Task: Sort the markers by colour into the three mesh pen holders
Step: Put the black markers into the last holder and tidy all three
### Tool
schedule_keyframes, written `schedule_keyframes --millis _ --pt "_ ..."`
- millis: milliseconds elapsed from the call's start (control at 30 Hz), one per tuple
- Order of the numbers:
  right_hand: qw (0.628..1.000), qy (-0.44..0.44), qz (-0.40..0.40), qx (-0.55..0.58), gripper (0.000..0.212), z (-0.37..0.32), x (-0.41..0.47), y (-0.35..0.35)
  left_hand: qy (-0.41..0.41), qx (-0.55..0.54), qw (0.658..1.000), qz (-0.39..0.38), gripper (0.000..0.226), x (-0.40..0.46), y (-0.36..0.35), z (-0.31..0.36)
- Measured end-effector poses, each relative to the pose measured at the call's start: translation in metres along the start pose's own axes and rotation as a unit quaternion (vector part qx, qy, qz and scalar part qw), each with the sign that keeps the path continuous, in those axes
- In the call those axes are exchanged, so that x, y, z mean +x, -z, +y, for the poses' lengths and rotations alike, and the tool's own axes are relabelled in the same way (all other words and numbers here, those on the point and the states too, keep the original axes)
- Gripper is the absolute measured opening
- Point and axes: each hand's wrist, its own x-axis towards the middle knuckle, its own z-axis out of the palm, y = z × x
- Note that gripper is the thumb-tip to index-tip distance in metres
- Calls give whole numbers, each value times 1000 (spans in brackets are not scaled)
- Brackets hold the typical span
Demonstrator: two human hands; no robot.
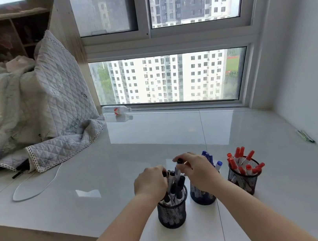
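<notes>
1. The white tiled ledge (156, 137) runs under the window (168, 79) and carries everything I am working with.
2. A quilted grey blanket (49, 108) is heaped on the ledge's far left, against a wooden shelf unit (67, 37); a white cable (38, 188) loops out from under its edge.
3. A clear plastic bottle (117, 109) lies on its side by the window frame, well apart from the holders.
4. Three mesh pen holders stand in a row near me. The left holder (173, 214) has the black markers (177, 187), the middle holder (201, 194) has the blue markers (209, 157), and the right holder (243, 180) has the red markers (240, 161). The left one sits nearest to me; the other two stand a little farther back, close to one another but apart.
5. My left hand (150, 183) is over the left holder, fingers curled down among the tops of the black markers; I seem to be gripping them, though my knuckles hide the contact.
6. My right hand (197, 168) is just beside it, above the gap between the left and middle holders, partly hiding the blue markers. Its fingertips pinch the capped end of one black marker (177, 172), which stands nearly upright with its lower part down among the others in the left holder.
</notes>
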Motion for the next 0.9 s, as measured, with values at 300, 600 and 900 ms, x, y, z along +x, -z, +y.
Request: schedule_keyframes --millis 300,600,900 --pt "990 -7 101 93 5 -6 2 15 -51 -86 982 159 20 -9 15 1" --pt "958 -19 233 168 16 -17 3 33 -31 -269 913 304 16 -14 40 -14" --pt "747 -249 193 586 11 -17 1 37 251 -729 628 102 13 -12 45 -38"
